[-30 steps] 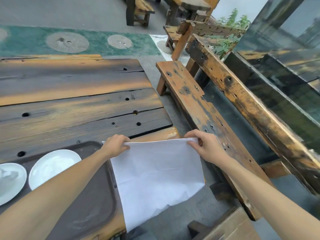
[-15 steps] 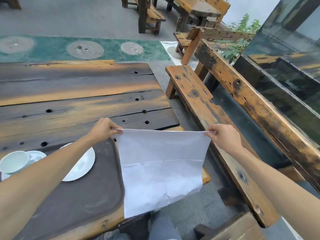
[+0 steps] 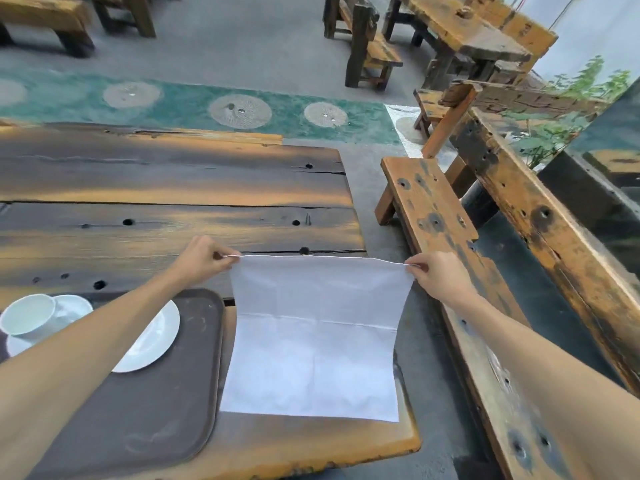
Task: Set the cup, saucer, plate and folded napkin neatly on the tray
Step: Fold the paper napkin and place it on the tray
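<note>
Both hands pinch the napkin (image 3: 313, 337); tray (image 3: 145, 403) holds plate (image 3: 152, 341), cup (image 3: 29, 313).

Both forearms are bare to the frame edge, with no sleeves, watch or rings visible.

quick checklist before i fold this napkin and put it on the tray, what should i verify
1. Left hand pinches a top corner of the napkin: ok.
2. Right hand pinches the other top corner: ok.
3. Top edge pulled straight and level between the hands: ok.
4. Napkin folded: not ok, it is open, with crease lines showing.
5. Bare space on the tray for the napkin: ok, the near part is bare.
6. Cup on saucer, plate on tray: ok, though an arm hides part of the plate.
</note>
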